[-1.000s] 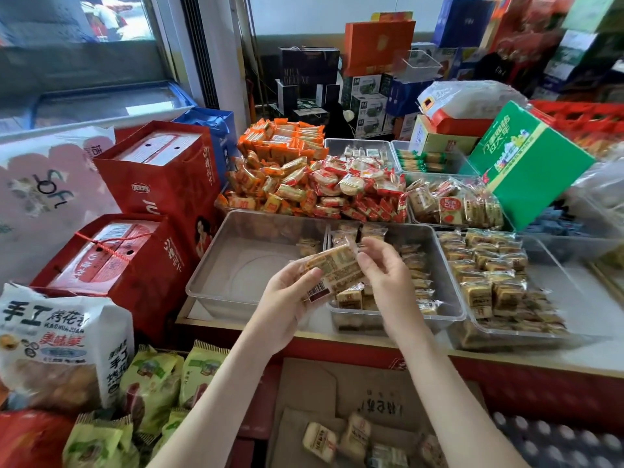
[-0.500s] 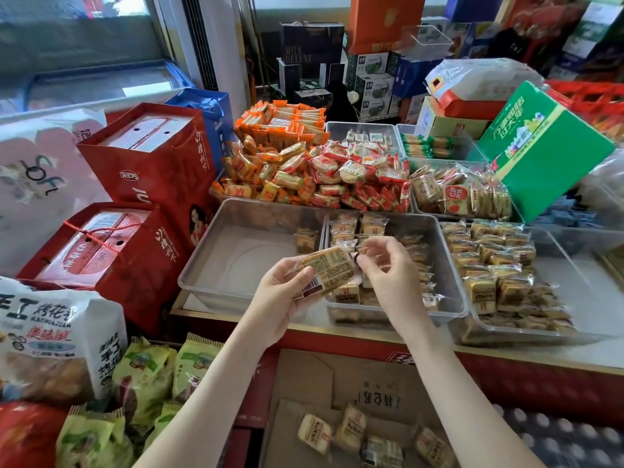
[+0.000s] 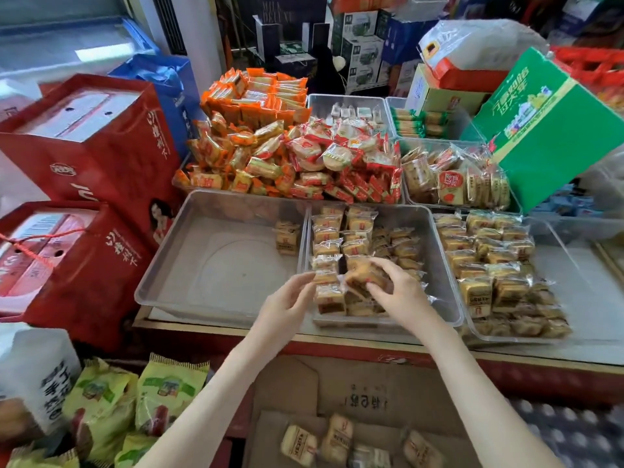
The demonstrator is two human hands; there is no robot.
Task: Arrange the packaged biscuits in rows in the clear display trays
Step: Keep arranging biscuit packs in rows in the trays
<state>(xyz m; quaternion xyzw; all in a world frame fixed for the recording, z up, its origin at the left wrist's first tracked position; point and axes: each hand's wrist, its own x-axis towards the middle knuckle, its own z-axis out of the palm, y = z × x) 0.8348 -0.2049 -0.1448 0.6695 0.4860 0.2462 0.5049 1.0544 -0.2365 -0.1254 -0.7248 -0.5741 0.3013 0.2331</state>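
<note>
Being pinched by left hand [image 3: 287, 302] and right hand [image 3: 401, 292], a biscuit packet [image 3: 361, 275] is held over the half-filled centre tray [image 3: 388, 321], left tray [image 3: 219, 265] barely begun.

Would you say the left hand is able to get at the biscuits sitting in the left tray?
Probably yes: the biscuits stand uncovered at the right wall of the left tray, just beyond the left hand, with nothing between them.

"DELUXE" there in pale letters on the tall black gift box [image 3: 287, 18] at the back; 手工 on the white plastic bag [image 3: 30, 366]; the rest blurs.
</note>
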